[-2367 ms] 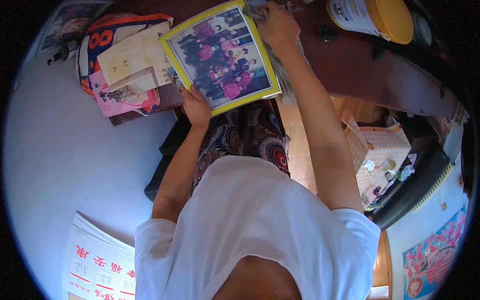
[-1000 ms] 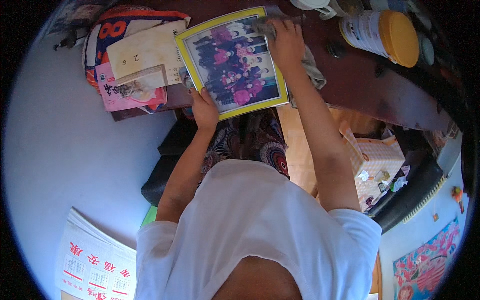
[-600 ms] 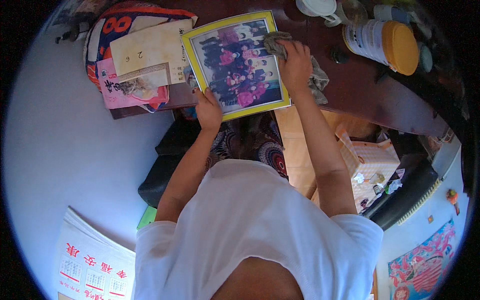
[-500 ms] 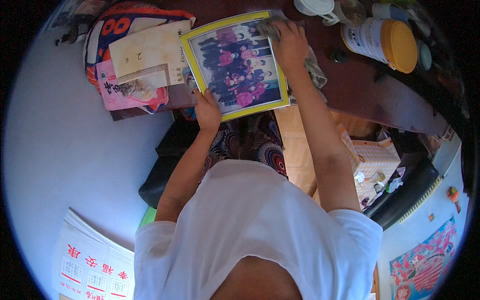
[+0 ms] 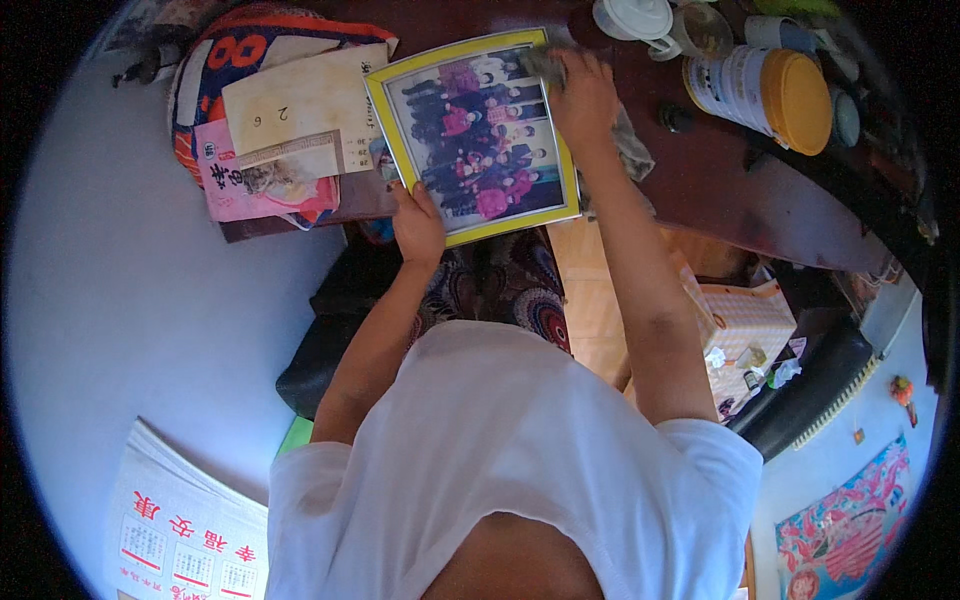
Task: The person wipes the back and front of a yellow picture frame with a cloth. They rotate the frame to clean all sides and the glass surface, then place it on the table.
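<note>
A yellow-edged picture frame [image 5: 480,140] with a group photo of several people is tilted over the near edge of the dark red table. My left hand [image 5: 418,222] grips its lower left edge, thumb on the front. At the frame's upper right edge, my right hand [image 5: 587,97] is closed on a grey cloth [image 5: 543,67], pressed against the glass. More grey cloth [image 5: 632,150] shows beyond my right wrist; whether it is the same piece I cannot tell.
Left on the table [image 5: 670,180] lie a patterned bag [image 5: 210,75], a cream paper sheet [image 5: 300,100] and a pink packet [image 5: 225,195]. To the right stand a yellow-lidded tub [image 5: 765,98], a white lidded cup [image 5: 635,20] and a glass bowl [image 5: 703,32].
The cloth and my right hand have shifted very slightly along the frame's upper right edge. The view has moved a little; my left hand keeps its grip.
</note>
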A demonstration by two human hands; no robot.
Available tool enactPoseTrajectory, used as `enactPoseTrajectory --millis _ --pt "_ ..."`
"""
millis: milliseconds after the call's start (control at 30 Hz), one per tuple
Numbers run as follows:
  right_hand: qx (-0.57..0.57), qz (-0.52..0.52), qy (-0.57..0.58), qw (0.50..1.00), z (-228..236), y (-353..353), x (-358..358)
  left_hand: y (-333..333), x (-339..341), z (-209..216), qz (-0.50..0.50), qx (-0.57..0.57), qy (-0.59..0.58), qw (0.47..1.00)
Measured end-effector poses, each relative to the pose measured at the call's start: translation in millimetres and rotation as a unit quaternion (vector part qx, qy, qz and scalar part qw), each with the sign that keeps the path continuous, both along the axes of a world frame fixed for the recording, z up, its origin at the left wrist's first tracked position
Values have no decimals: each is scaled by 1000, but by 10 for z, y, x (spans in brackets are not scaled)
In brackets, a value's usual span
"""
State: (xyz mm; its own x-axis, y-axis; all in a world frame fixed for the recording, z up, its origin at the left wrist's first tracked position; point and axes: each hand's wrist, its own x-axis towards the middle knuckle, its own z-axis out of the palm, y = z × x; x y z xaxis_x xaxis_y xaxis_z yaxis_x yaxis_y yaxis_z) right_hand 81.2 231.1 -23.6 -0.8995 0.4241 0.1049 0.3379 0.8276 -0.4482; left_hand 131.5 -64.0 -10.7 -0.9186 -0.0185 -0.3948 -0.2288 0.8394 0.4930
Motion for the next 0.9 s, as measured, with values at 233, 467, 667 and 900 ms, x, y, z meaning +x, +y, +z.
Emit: enactPoseTrajectory --millis 233,467,667,900 --pt "-21 47 -11 999 100 66 109 108 17 44 33 -26 22 999" --pt "-91 35 -112 989 360 -292 1676 100 52 -5 41 -32 36 998" --pt "-169 -9 -132 977 284 -455 2523 154 82 12 55 -28 56 997" --pt "-229 -244 131 933 265 -100 1989 99 417 -158 79 112 1 991"
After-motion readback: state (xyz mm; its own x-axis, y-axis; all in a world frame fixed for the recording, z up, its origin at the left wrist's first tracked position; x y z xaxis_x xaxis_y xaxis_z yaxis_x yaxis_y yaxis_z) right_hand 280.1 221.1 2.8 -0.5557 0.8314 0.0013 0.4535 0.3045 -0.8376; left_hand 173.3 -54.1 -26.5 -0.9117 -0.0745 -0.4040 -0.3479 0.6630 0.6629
